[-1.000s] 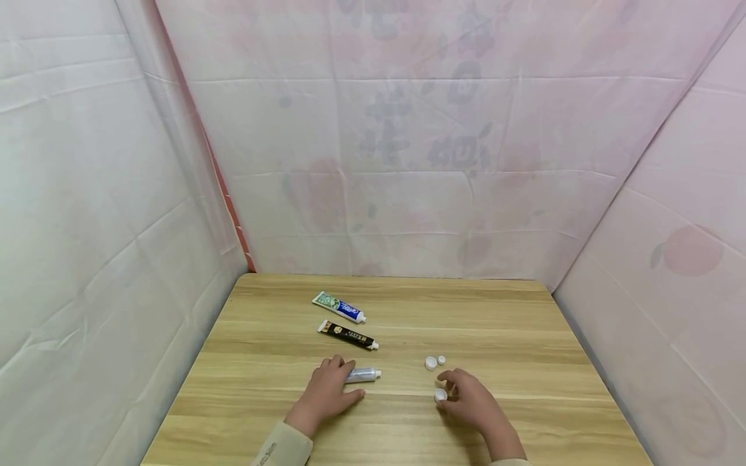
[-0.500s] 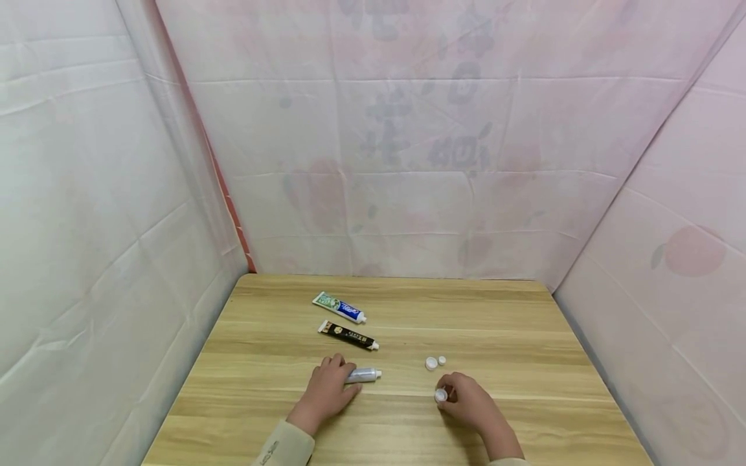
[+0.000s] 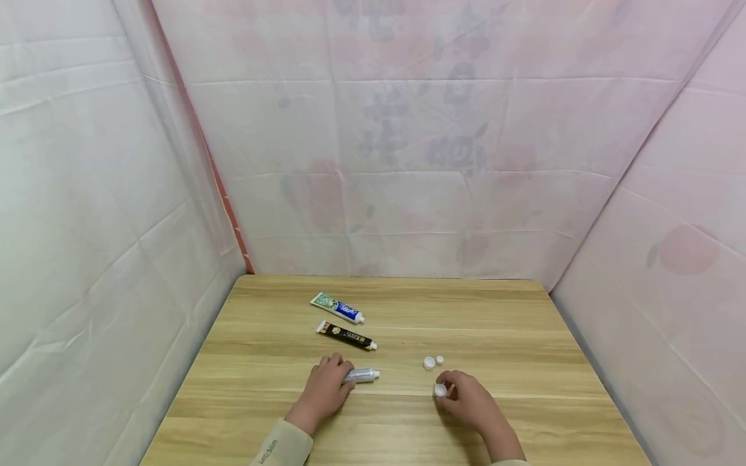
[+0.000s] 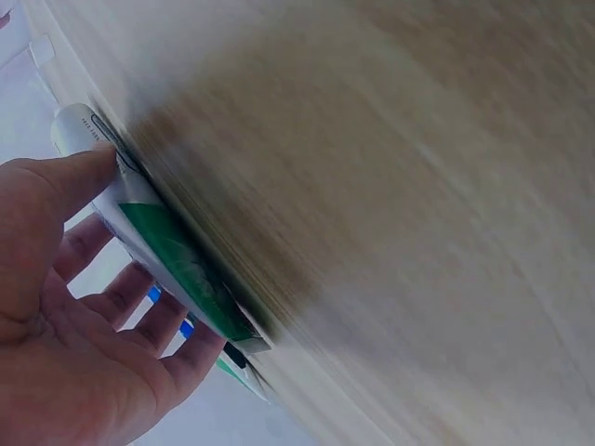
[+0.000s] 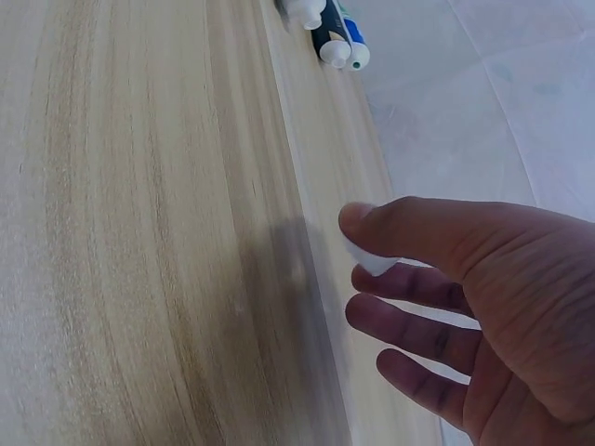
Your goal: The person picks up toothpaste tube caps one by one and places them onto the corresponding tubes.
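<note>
My left hand [image 3: 325, 393] grips a silvery toothpaste tube [image 3: 364, 375] that lies on the table, its uncapped nozzle pointing right. The left wrist view shows green on this toothpaste tube [image 4: 172, 243], with the thumb on one side and the fingers along the other. To the right, my right hand [image 3: 471, 399] pinches a white round cap [image 3: 440, 390] between thumb and index finger. In the right wrist view the cap [image 5: 371, 259] is partly hidden by the thumb, and the other fingers are loosely spread.
Behind the left hand lie a black toothpaste tube [image 3: 348, 336] and a blue-and-green toothpaste tube [image 3: 338, 307], both uncapped. Just beyond the right hand sit a larger white cap [image 3: 429, 363] and a smaller white cap [image 3: 440, 360]. Cloth walls [image 3: 373, 220] enclose the wooden table [image 3: 489, 310].
My left thumb has moved in against the silvery tube. The right index finger has come down onto the cap, which has shifted slightly away from me.
</note>
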Demonstrator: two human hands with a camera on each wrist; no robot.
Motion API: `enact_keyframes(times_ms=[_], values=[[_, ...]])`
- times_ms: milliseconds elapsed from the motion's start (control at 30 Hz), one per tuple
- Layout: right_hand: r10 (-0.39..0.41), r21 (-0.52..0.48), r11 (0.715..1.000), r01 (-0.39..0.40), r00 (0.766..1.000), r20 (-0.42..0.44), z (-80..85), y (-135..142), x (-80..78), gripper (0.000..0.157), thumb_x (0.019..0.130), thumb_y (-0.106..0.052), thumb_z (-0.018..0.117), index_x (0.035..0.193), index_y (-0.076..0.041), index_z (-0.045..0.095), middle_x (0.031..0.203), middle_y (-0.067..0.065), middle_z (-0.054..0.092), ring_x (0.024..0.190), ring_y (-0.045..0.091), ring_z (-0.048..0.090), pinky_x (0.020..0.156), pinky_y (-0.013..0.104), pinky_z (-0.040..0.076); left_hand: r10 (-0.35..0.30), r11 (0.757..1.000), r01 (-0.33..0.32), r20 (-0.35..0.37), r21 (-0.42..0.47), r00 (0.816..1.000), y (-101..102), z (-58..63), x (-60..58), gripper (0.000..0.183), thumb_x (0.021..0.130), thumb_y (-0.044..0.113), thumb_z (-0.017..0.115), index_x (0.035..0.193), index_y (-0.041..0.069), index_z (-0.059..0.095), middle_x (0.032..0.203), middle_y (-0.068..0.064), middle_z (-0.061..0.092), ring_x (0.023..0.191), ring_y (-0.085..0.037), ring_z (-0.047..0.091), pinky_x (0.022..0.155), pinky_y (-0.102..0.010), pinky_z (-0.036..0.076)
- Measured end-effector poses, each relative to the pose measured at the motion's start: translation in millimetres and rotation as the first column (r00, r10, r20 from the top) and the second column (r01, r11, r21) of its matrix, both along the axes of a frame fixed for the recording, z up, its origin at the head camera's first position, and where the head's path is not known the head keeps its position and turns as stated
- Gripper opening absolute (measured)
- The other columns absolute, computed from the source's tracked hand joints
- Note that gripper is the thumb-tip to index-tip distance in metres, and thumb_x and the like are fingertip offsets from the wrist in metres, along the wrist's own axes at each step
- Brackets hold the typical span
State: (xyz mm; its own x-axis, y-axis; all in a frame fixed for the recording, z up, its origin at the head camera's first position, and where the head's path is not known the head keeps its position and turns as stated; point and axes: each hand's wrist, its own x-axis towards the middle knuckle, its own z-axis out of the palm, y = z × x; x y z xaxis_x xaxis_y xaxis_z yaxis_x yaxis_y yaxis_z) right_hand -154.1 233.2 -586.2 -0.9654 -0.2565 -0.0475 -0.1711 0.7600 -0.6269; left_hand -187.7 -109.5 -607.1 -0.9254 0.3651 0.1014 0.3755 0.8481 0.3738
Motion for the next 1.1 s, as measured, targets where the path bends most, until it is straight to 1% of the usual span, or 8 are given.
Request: enact_keyframes(times_ms=[233,367,467,533,633,767,933,1100], values=[[-0.027,0.005,1.000,0.028,0.999,-0.037,0.8,-0.7,0.3,0.021,0.084,-0.024,0.078,0.102,-0.016,0.070,0.087,-0.009,0.061,0.071,0.003,0.050,0.061,0.021,0.043,-0.002,1.000,0.003,-0.009,0.012,1.000,-3.2,3.2,-0.3,0.026,0.093,0.030,0.067,0.114,0.015,0.065,0.104,0.000,0.060,0.092,-0.017,0.052,0.075,-0.039,0.046],[-0.054,0.004,0.998,0.055,0.997,-0.049,1.4,-2.2,0.2,0.022,0.084,-0.027,0.078,0.102,-0.016,0.071,0.084,-0.010,0.060,0.070,0.004,0.051,0.061,0.021,0.043,-0.003,0.998,0.003,-0.005,0.056,1.000,-6.0,6.6,-2.1,0.023,0.096,0.030,0.063,0.113,0.015,0.064,0.096,0.003,0.063,0.083,-0.013,0.054,0.072,-0.035,0.046],[-0.072,-0.003,0.997,0.072,0.996,-0.056,2.9,-3.7,0.1,0.024,0.083,-0.027,0.079,0.103,-0.015,0.071,0.083,-0.010,0.061,0.070,0.006,0.052,0.061,0.021,0.042,-0.003,0.994,0.005,-0.016,0.111,1.000,-8.6,9.6,-3.8,0.019,0.098,0.028,0.060,0.113,0.016,0.062,0.090,0.007,0.062,0.076,-0.008,0.054,0.067,-0.031,0.046],[-0.075,-0.007,0.997,0.075,0.995,-0.060,4.7,-4.6,0.4,0.025,0.083,-0.027,0.079,0.103,-0.015,0.071,0.084,-0.009,0.061,0.071,0.007,0.052,0.061,0.021,0.042,-0.006,0.990,0.010,-0.028,0.139,1.000,-10.2,11.1,-4.6,0.018,0.098,0.027,0.059,0.113,0.017,0.061,0.089,0.008,0.060,0.075,-0.007,0.053,0.066,-0.029,0.047],[-0.079,-0.002,0.997,0.079,0.995,-0.058,6.8,-5.3,0.7,0.025,0.083,-0.027,0.079,0.104,-0.014,0.071,0.085,-0.009,0.061,0.072,0.008,0.053,0.061,0.021,0.042,-0.010,0.986,0.016,-0.036,0.165,0.999,-11.7,12.7,-4.5,0.019,0.099,0.025,0.059,0.115,0.017,0.060,0.090,0.007,0.060,0.078,-0.008,0.054,0.067,-0.030,0.048],[-0.085,0.004,0.996,0.085,0.995,-0.056,10.1,-6.7,1.2,0.026,0.084,-0.027,0.078,0.105,-0.014,0.071,0.086,-0.010,0.061,0.073,0.009,0.053,0.061,0.021,0.042,-0.017,0.986,0.025,-0.051,0.167,0.999,-11.5,13.8,-3.1,0.023,0.099,0.026,0.059,0.120,0.016,0.060,0.096,0.006,0.061,0.085,-0.011,0.057,0.073,-0.034,0.051],[-0.080,0.005,0.997,0.081,0.995,-0.057,13.2,-8.8,0.8,0.026,0.084,-0.027,0.078,0.105,-0.013,0.071,0.086,-0.010,0.061,0.073,0.008,0.053,0.061,0.021,0.042,-0.024,0.984,0.043,-0.105,0.176,0.994,-8.5,18.6,0.5,0.029,0.098,0.026,0.060,0.125,0.015,0.061,0.102,0.003,0.065,0.091,-0.015,0.060,0.079,-0.037,0.052],[-0.088,0.004,0.996,0.089,0.994,-0.066,15.4,-9.5,2.4,0.025,0.086,-0.026,0.076,0.107,-0.013,0.071,0.085,-0.011,0.061,0.073,0.007,0.053,0.062,0.021,0.043,-0.047,0.981,0.073,-0.145,0.178,0.988,-2.1,25.6,3.3,0.029,0.098,0.027,0.060,0.126,0.017,0.061,0.101,0.005,0.064,0.091,-0.012,0.059,0.080,-0.036,0.051]])
